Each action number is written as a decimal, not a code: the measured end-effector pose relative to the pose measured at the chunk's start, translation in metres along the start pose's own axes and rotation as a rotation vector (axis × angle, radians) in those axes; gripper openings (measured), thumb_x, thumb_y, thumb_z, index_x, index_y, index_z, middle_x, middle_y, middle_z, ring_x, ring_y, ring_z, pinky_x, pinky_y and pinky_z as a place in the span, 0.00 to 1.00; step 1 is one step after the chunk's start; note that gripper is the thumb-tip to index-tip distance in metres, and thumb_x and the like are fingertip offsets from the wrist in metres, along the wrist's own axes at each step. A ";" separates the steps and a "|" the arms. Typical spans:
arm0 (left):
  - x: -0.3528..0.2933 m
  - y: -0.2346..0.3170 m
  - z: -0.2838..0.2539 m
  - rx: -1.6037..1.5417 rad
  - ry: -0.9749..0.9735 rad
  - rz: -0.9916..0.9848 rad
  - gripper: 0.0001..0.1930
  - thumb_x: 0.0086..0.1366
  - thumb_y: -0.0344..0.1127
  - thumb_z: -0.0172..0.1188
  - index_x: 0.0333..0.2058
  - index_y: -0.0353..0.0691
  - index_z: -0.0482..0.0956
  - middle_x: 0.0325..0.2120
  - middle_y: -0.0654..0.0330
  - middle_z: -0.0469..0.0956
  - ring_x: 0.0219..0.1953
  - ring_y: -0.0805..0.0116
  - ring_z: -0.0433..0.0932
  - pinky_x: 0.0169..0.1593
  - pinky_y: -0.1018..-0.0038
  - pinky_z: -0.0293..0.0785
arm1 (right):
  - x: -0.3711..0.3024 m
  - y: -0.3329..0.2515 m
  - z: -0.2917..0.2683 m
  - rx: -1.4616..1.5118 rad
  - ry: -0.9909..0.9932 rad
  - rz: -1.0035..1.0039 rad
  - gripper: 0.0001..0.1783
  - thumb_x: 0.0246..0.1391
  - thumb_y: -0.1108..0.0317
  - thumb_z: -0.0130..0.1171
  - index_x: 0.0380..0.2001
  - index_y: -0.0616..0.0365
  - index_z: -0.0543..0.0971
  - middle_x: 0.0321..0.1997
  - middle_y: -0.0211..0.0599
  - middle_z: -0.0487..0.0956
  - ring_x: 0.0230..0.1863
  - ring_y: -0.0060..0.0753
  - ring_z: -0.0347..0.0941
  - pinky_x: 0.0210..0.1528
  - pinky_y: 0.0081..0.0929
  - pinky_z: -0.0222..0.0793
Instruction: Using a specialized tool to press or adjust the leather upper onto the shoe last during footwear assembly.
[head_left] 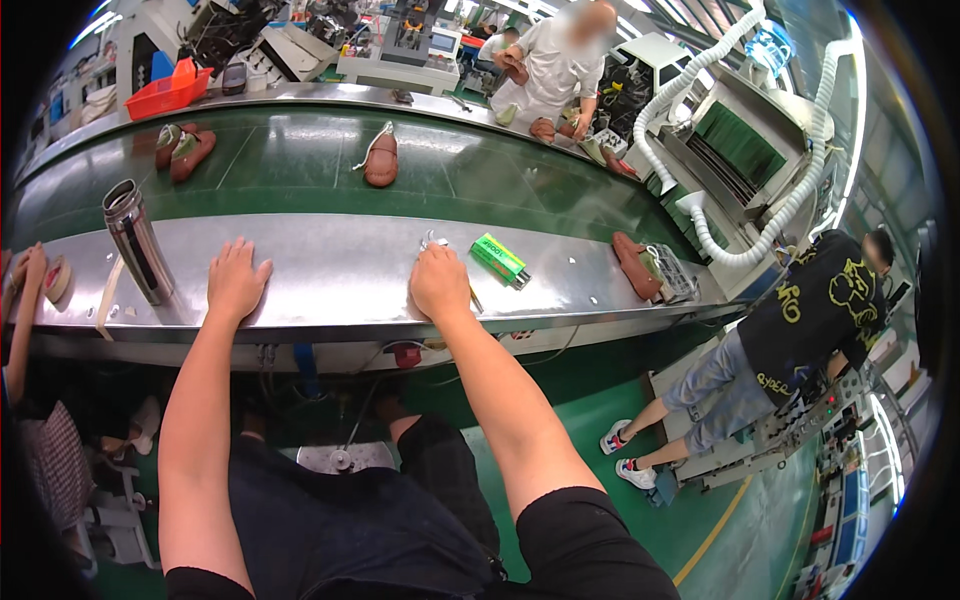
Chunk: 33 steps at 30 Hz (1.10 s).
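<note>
A steel flask (138,252) stood upright near the left end of the metal counter (330,270), with a roll of tape (57,279) at the far left edge. On the green conveyor belt (300,165) behind lay a single brown shoe upper (381,160) at mid-belt and a pair of them (183,150) towards the left. A red basket (166,94) sat beyond the belt at its far left corner. Another brown shoe (635,264) and a wire tray (672,272) rested at the counter's right end. One person in a white top (556,62) worked across the belt; another in a black shirt (815,315) stood at the right.
</note>
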<state>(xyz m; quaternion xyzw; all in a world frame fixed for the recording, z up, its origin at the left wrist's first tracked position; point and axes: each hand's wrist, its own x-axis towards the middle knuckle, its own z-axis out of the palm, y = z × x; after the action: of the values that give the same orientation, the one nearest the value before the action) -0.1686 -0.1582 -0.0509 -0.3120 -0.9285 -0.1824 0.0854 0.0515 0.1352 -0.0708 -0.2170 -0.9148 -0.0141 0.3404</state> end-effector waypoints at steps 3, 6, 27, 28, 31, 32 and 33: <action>-0.001 -0.001 -0.001 0.009 0.002 -0.008 0.32 0.72 0.53 0.54 0.66 0.36 0.71 0.71 0.49 0.65 0.75 0.47 0.58 0.75 0.53 0.52 | 0.000 -0.004 -0.003 0.009 -0.031 0.008 0.12 0.60 0.67 0.53 0.35 0.63 0.83 0.56 0.48 0.82 0.59 0.52 0.75 0.56 0.52 0.72; 0.000 -0.004 0.001 0.006 0.015 -0.005 0.32 0.72 0.53 0.54 0.65 0.35 0.72 0.71 0.49 0.65 0.75 0.47 0.58 0.75 0.53 0.52 | 0.001 -0.005 -0.003 0.009 -0.046 0.015 0.12 0.60 0.67 0.53 0.35 0.63 0.83 0.57 0.48 0.82 0.60 0.52 0.75 0.57 0.51 0.72; -0.002 -0.003 -0.002 -0.019 -0.003 -0.027 0.33 0.72 0.54 0.55 0.67 0.36 0.70 0.72 0.48 0.63 0.76 0.49 0.57 0.76 0.52 0.51 | 0.003 -0.004 -0.004 -0.016 -0.041 -0.051 0.13 0.60 0.67 0.55 0.38 0.64 0.84 0.57 0.50 0.82 0.59 0.56 0.76 0.59 0.49 0.73; -0.003 -0.004 -0.001 -0.018 -0.003 -0.030 0.33 0.72 0.54 0.55 0.67 0.36 0.70 0.72 0.48 0.63 0.76 0.49 0.57 0.76 0.52 0.51 | 0.003 -0.005 -0.003 -0.018 -0.037 -0.051 0.13 0.60 0.67 0.55 0.38 0.64 0.84 0.57 0.50 0.83 0.58 0.56 0.76 0.58 0.49 0.73; -0.004 -0.002 -0.003 -0.022 -0.006 -0.033 0.34 0.72 0.54 0.55 0.67 0.37 0.70 0.72 0.49 0.63 0.76 0.49 0.56 0.76 0.52 0.51 | 0.002 -0.002 -0.002 -0.024 -0.021 -0.054 0.12 0.60 0.67 0.56 0.38 0.64 0.84 0.56 0.50 0.83 0.58 0.55 0.76 0.58 0.48 0.74; -0.003 -0.001 -0.004 -0.022 -0.023 -0.036 0.33 0.73 0.55 0.54 0.68 0.37 0.69 0.73 0.50 0.62 0.76 0.50 0.55 0.77 0.52 0.49 | 0.002 -0.001 -0.001 -0.027 -0.008 -0.058 0.12 0.60 0.67 0.56 0.37 0.64 0.84 0.56 0.50 0.83 0.58 0.55 0.77 0.57 0.48 0.74; -0.004 -0.001 -0.004 -0.020 -0.038 -0.041 0.33 0.74 0.55 0.53 0.68 0.38 0.69 0.73 0.50 0.62 0.77 0.50 0.54 0.77 0.52 0.48 | 0.002 -0.001 -0.001 -0.025 -0.009 -0.060 0.12 0.60 0.67 0.56 0.37 0.64 0.84 0.56 0.50 0.83 0.58 0.55 0.77 0.57 0.48 0.74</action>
<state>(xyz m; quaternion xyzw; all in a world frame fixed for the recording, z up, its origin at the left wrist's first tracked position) -0.1660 -0.1625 -0.0481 -0.2970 -0.9344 -0.1873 0.0606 0.0504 0.1345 -0.0681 -0.1939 -0.9222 -0.0348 0.3329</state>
